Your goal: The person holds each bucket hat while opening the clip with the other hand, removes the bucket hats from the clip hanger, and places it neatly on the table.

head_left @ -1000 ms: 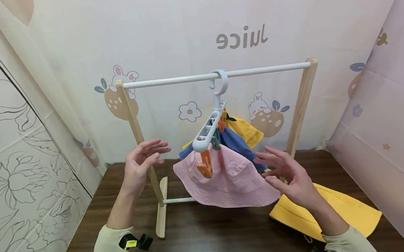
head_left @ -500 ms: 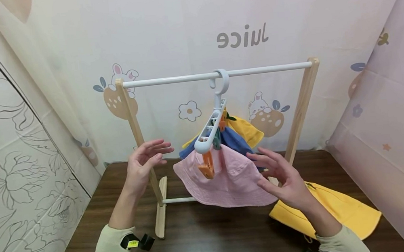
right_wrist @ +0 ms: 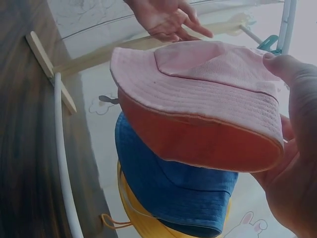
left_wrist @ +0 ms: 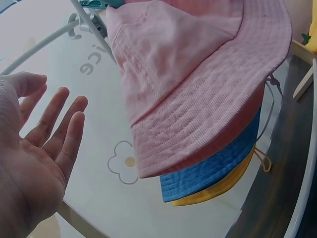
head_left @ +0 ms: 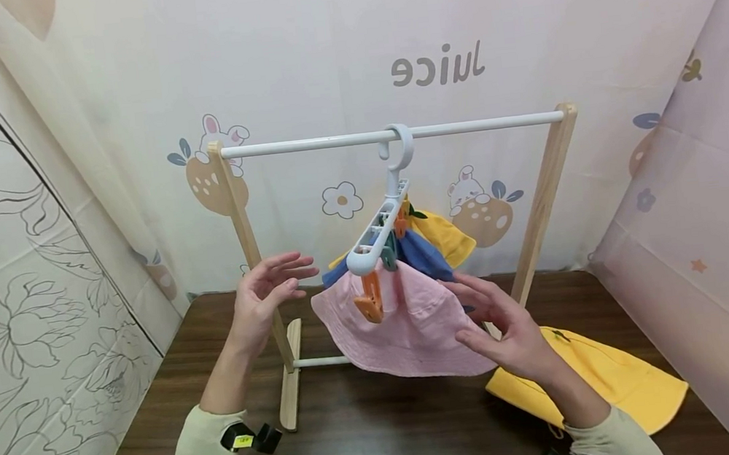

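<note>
A pink bucket hat [head_left: 413, 325] hangs from a pale blue hanger [head_left: 373, 245], held by a green clip [head_left: 389, 256]. An orange clip [head_left: 370, 300] dangles at the hanger's near end. Behind the pink hat hang a blue hat [right_wrist: 173, 178] and a yellow hat [head_left: 445, 238]. My left hand [head_left: 259, 296] is held up left of the pink hat, apart from it, with fingers spread loosely. At the pink hat's right side is my right hand [head_left: 506, 327], its fingers partly behind the brim and its thumb in front; whether they touch the fabric is unclear.
The hanger hooks over the white top bar [head_left: 486, 125] of a wooden-ended rack [head_left: 540, 203]. Another yellow hat [head_left: 616, 372] lies on the dark wood table [head_left: 372, 446] at the right, partly under my right forearm. A patterned curtain [head_left: 295, 58] closes off the back.
My right hand has moved left, from beside the pink hat's brim to its right edge. My left hand has shifted slightly right. The hanger sways a little.
</note>
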Available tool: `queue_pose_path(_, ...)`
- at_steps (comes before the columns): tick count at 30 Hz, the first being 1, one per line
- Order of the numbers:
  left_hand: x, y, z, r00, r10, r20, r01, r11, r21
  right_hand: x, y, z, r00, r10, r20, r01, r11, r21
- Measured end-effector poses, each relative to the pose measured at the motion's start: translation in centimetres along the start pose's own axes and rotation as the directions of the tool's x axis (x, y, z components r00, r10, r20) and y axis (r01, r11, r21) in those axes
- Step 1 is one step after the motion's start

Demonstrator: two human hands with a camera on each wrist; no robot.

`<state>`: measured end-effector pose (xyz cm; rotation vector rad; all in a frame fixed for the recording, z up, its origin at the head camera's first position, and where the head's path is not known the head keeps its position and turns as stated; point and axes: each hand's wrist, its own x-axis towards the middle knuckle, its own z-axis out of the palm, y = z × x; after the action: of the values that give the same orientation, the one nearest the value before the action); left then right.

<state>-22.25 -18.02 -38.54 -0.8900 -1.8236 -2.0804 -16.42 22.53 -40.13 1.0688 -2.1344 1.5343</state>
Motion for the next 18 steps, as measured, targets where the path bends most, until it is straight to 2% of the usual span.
queue_pose_path(10,-0.22,-0.06,0.02,1.000,-0.014,0.007,0.014,1.000,0.001,-0.45,0.20,0.25,0.998,-0.055,-0.009,0.055,0.998,-0.029)
queue_pose_path(13,-0.27,-0.06,-0.01,1.000,-0.014,0.012,0.014,1.000,0.003,-0.48,0.59,0.45,0.996,-0.092,-0.003,0.092,0.996,-0.017)
queue_pose_path(18,-0.27,-0.09,0.07,1.000,-0.016,0.018,0.016,1.000,0.005,-0.43,0.73,0.77,0.994,-0.107,-0.001,0.107,0.994,0.003)
